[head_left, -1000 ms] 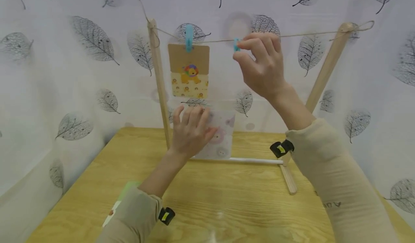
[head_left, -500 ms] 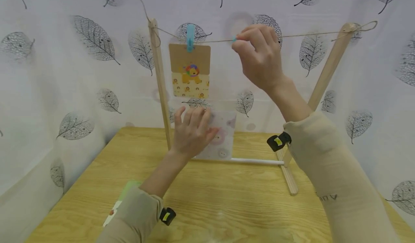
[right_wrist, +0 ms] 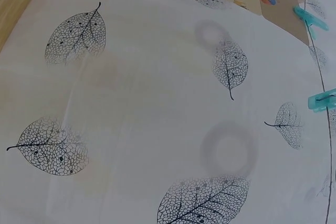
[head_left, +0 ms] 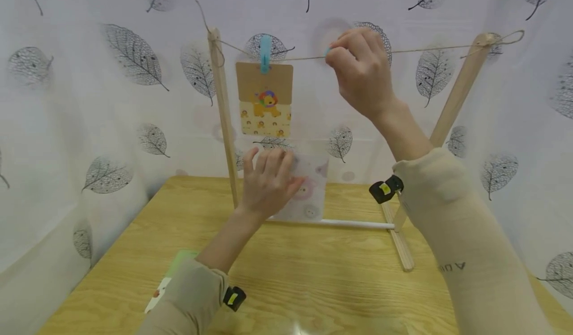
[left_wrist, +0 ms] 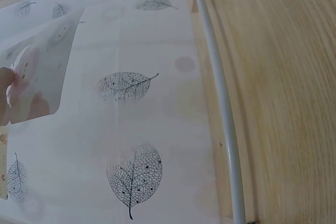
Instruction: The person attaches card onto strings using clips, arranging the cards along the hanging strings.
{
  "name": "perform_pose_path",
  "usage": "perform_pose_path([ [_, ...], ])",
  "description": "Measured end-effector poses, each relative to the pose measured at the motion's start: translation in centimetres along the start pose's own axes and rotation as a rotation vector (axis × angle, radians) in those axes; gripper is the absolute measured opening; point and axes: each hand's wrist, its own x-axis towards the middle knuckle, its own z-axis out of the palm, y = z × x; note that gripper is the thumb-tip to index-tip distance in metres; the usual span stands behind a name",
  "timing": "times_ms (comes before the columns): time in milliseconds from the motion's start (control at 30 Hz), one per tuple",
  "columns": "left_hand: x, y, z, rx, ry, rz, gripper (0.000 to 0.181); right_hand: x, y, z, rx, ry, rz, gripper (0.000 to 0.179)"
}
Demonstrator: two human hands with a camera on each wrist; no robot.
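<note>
In the head view, my right hand (head_left: 364,69) pinches a light blue clothespin (head_left: 328,51) at the string (head_left: 309,57), fingers covering most of it. The right wrist view shows that clothespin (right_wrist: 321,101) across the string. Lower down, my left hand (head_left: 268,183) holds a pale card (head_left: 313,191) with pink shapes, thumb in front; the hand hides the card's left part. In the left wrist view, only a fingertip shows against the card (left_wrist: 42,77). A brown and yellow lion card (head_left: 265,99) hangs from the string under another blue clothespin (head_left: 265,54).
Two wooden posts (head_left: 224,116) carry the string, joined low down by a white rod (head_left: 358,223). A green and white card (head_left: 176,270) lies on the wooden table (head_left: 313,275), partly behind the left sleeve. A leaf-patterned curtain (head_left: 112,111) stands behind.
My right hand has risen slightly with the clothespin, from just below the string to its level, and now covers more of it. The left hand and card stay nearly still.
</note>
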Motion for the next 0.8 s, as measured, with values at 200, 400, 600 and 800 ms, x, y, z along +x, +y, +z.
perform_pose_path([
  [200, 0.7, 0.0, 0.1, 0.024, 0.016, -0.005, 0.05, -0.3, 0.2, -0.2, -0.031, -0.015, -0.016, 0.014],
  [400, 2.4, 0.0, 0.3, 0.072, 0.058, -0.022, 0.051, -0.6, -0.1, 0.1, -0.064, -0.012, -0.042, 0.011],
  [600, 5.5, -0.6, 0.8, 0.135, 0.065, -0.052, 0.051, -0.6, -0.4, 0.0, -0.095, -0.012, -0.052, 0.013],
  [800, 8.8, -1.4, 2.0, 0.21, 0.097, -0.068, 0.049, -0.4, -0.6, -0.1, -0.112, -0.003, -0.054, 0.016],
])
